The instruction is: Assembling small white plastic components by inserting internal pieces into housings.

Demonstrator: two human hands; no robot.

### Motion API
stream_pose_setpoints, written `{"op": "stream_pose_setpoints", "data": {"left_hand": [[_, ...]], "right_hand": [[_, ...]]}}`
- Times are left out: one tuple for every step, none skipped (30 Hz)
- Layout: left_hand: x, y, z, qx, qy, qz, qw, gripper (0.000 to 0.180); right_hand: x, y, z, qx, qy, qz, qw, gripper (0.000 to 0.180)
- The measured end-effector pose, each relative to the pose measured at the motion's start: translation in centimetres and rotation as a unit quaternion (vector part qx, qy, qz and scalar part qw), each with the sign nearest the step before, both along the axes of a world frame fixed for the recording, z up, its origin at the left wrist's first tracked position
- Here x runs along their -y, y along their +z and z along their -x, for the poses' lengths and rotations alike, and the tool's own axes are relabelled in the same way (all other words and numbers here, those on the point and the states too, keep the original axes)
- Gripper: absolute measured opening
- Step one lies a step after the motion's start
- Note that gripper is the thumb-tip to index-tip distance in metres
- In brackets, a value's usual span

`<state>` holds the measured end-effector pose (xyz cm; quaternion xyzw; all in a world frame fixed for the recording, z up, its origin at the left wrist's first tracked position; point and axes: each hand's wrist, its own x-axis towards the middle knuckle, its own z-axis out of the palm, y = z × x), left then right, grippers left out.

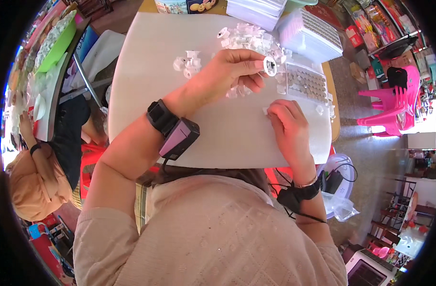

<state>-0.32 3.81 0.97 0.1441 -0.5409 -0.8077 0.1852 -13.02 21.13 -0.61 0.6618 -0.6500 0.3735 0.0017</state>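
Above the middle of the table, my left hand [234, 70] pinches a round white plastic part [270, 66] with a dark centre between thumb and fingers. Lower and to the right, my right hand [290, 125] rests close to the tabletop with its fingers curled together. A small whitish piece [265, 110] shows at its fingertips, too small to name. Beyond my left hand lies a heap of white plastic parts [249, 38], and a smaller cluster [189, 64] sits to its left. A tray [307, 84] filled with rows of small round pieces lies right of the round part.
Stacked white trays [311, 35] stand at the table's [146, 95] far right, beside another white stack [256, 14]. A person [46, 176] sits at a table on the left, near a green basin [60, 45]. Pink chairs [394, 105] stand on the right, and a pale tub [339, 176] is beside me.
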Motion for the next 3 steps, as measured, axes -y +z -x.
{"op": "stream_pose_setpoints", "data": {"left_hand": [[0.0, -0.16, 0.0, -0.007, 0.0, -0.005, 1.0, 0.028], [0.01, -0.23, 0.02, -0.005, 0.002, -0.002, 1.0, 0.029], [0.1, -0.16, 0.07, -0.003, 0.002, 0.001, 1.0, 0.03]], "right_hand": [[-0.31, -0.01, 0.07, 0.004, 0.001, 0.002, 1.0, 0.021], [-0.59, -0.01, 0.2, 0.008, 0.001, 0.004, 1.0, 0.022], [-0.84, 0.07, 0.42, 0.0, 0.0, -0.013, 1.0, 0.025]]}}
